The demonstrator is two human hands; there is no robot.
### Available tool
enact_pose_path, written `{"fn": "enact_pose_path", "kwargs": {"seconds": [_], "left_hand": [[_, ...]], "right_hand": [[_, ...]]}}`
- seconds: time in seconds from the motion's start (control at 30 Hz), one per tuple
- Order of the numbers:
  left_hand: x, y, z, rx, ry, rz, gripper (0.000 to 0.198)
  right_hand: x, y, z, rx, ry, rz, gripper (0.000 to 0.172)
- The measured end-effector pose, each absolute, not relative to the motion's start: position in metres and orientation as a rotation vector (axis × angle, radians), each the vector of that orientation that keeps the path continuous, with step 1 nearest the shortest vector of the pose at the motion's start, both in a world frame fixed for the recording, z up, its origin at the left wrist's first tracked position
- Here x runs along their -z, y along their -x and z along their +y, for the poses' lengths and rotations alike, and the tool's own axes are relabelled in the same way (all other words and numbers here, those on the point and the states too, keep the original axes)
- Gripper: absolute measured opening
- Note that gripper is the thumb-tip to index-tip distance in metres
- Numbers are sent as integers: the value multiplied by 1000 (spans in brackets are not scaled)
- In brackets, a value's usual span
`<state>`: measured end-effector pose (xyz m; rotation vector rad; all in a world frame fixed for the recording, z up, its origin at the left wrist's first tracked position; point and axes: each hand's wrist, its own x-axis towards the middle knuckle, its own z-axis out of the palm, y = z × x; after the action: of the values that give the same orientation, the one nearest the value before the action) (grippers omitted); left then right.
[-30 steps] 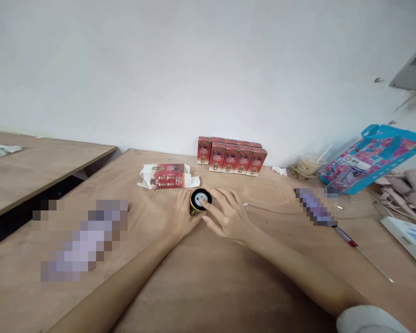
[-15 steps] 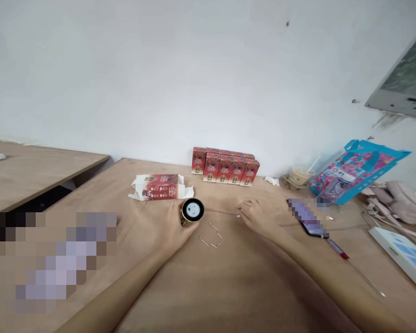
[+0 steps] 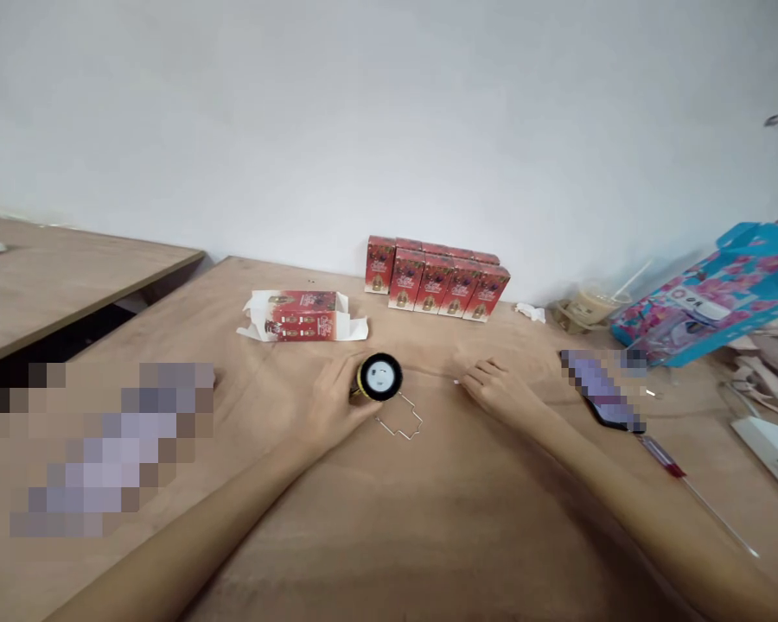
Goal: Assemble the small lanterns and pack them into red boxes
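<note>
black rims the pale disc on top of the round piece (image 3: 379, 377), which sits near the middle of the frame with the fingers (image 3: 338, 371) of the left hand (image 3: 328, 406) wrapped around its left side, thumb along the near edge. a little yellow shows under the rim. the right hand (image 3: 491, 386) rests just right of centre, its fingers loosely curled and their tips beside a tiny white scrap (image 3: 455, 381); whether they touch or grip it cannot be told. bent wire (image 3: 410, 434) lies on the bench (image 3: 389, 536) just below the round piece.

farther out, an open red and white carton (image 3: 304, 315) lies on its side left of centre, its flaps spread. red boxes (image 3: 436, 285) stand in two rows at upper centre, near the pale wall (image 3: 298, 130). to their right come crumpled white paper (image 3: 530, 312), a drink cup (image 3: 593, 307) with a straw, and a blue bag (image 3: 745, 285) patterned with pink flowers. a dark-edged phone (image 3: 600, 393), partly blurred, and a screwdriver (image 3: 665, 458) lie at right. pixelation hides whatever lies at lower left.
</note>
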<state>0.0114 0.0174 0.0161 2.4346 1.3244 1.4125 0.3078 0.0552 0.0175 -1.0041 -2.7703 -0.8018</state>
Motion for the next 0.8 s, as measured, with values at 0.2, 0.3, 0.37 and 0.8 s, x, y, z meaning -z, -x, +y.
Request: {"fn": "enact_pose_path", "kwargs": {"seconds": [0.2, 0.3, 0.37, 0.8], "left_hand": [[-6, -14, 15, -1377, -2520, 1254, 51], [-3, -13, 16, -1372, -2609, 1260, 41], [-3, -11, 17, -1365, -2643, 1266, 38], [4, -8, 27, -1457, -2600, 989, 51]], "right_hand": [[0, -303, 51, 872, 901, -2544, 27], [6, -301, 51, 822, 933, -2473, 26], [8, -300, 50, 726, 997, -2426, 25], [8, -303, 56, -144, 1245, -2177, 15]]}}
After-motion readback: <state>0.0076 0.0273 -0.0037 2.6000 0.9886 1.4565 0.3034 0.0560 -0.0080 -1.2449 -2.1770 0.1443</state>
